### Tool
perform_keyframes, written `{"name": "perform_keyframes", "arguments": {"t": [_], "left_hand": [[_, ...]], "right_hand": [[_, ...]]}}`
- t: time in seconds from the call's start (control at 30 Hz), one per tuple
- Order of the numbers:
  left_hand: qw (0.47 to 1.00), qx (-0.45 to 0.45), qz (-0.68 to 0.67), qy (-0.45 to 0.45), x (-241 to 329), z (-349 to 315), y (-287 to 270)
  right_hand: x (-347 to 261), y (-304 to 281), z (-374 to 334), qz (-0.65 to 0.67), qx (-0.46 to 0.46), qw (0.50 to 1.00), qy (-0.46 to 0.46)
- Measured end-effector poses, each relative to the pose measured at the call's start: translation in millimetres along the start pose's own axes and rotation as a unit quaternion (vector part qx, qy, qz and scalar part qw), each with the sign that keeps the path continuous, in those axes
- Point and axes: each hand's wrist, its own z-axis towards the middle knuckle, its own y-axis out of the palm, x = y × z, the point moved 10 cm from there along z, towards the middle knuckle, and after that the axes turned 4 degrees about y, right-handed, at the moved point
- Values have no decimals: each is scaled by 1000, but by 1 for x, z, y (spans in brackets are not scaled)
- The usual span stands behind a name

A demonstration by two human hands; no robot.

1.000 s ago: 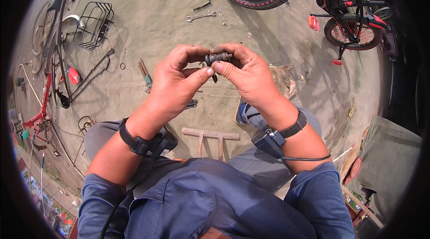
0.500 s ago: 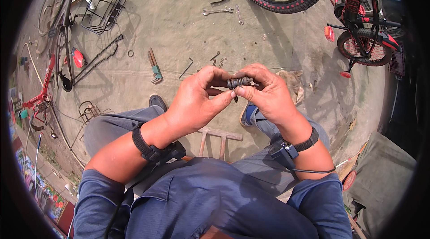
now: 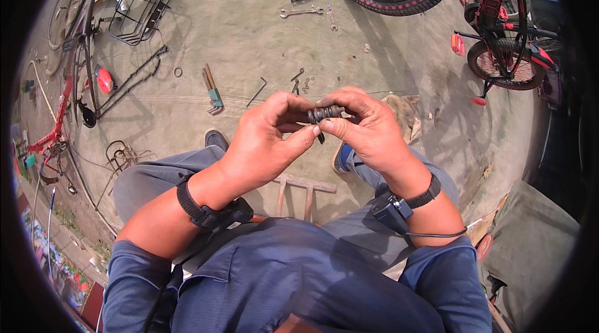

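Between my two hands is a short, dark, greasy coil spring (image 3: 325, 114), lying roughly crosswise above the ground between my knees. My left hand (image 3: 265, 136) pinches its left end with thumb and fingers. On the other end, my right hand (image 3: 368, 126) grips with the thumb at the front and the fingers curled behind. Both thumb tips nearly meet at the spring's lower side. A thin dark piece points down below the left thumb; I cannot tell whether it belongs to the spring. The fingers hide part of both ends.
Beyond my hands lie a folding hex key set (image 3: 213, 93), a loose hex key (image 3: 256, 92), an open-end wrench (image 3: 301, 12) and a bicycle chain (image 3: 134, 83). A black wire basket (image 3: 140, 11) is far left. Bicycles stand on both sides, one with a red-spoked wheel (image 3: 393, 5).
Both hands and the spring have shifted very slightly left as the whole view moved a little. The hold on the spring looks the same.
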Motion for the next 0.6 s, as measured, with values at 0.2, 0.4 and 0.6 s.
{"name": "perform_keyframes", "arguments": {"t": [0.2,0.4,0.6], "left_hand": [[1000,0,2,-12,2,-1,-1],[1000,2,-3,-26,2,-2,-1],[999,0,-24,-21,3,0,0]], "right_hand": [[-1,1,0,-11,-13,1000,0],[-4,2,1,-26,-8,999,-25],[-6,0,1,-46,0,998,-35]]}}
